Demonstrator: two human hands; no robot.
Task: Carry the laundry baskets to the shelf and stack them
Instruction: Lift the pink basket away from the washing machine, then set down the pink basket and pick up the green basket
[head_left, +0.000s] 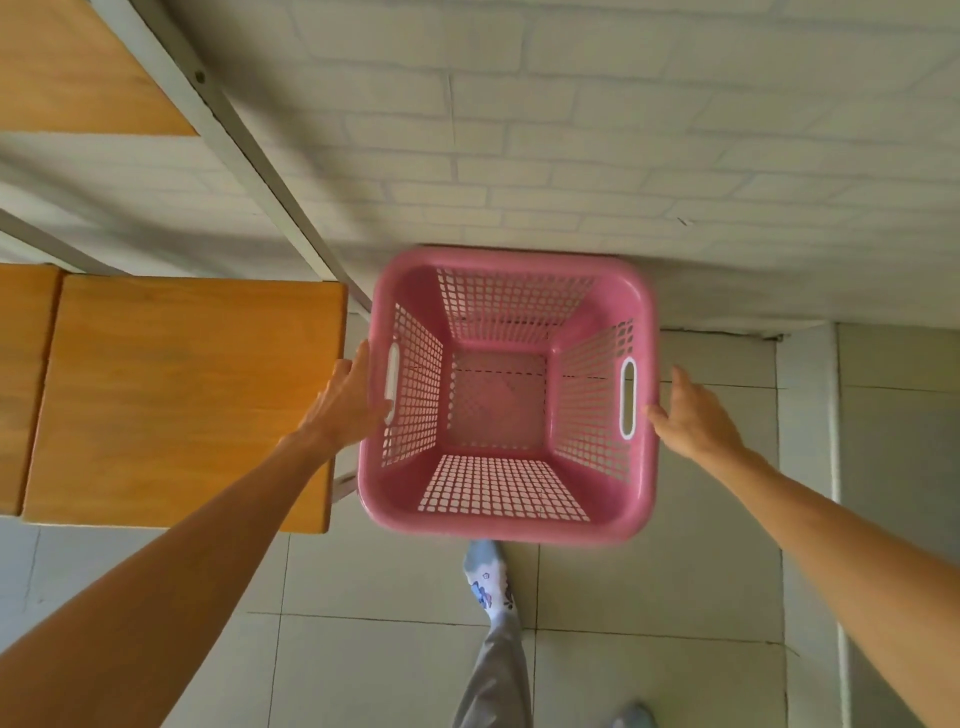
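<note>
A pink perforated laundry basket (506, 525) is seen from above, empty, its far rim against the white brick wall, just right of the wooden shelf (182, 395). Floor tiles show through its bottom. My left hand (345, 400) lies along the basket's left side with fingers stretched out, the thumb tip at the left handle slot (392, 374). My right hand (693, 413) is at the right side, fingers extended, thumb touching the rim beside the right handle slot (628, 397). Neither hand's fingers wrap around the rim or go through a slot.
The shelf has a grey metal post (249, 150) slanting up beside the basket and a higher wooden board (78, 67) at top left. The floor is pale tile (649, 582). My foot in a patterned sock (488, 582) stands just below the basket.
</note>
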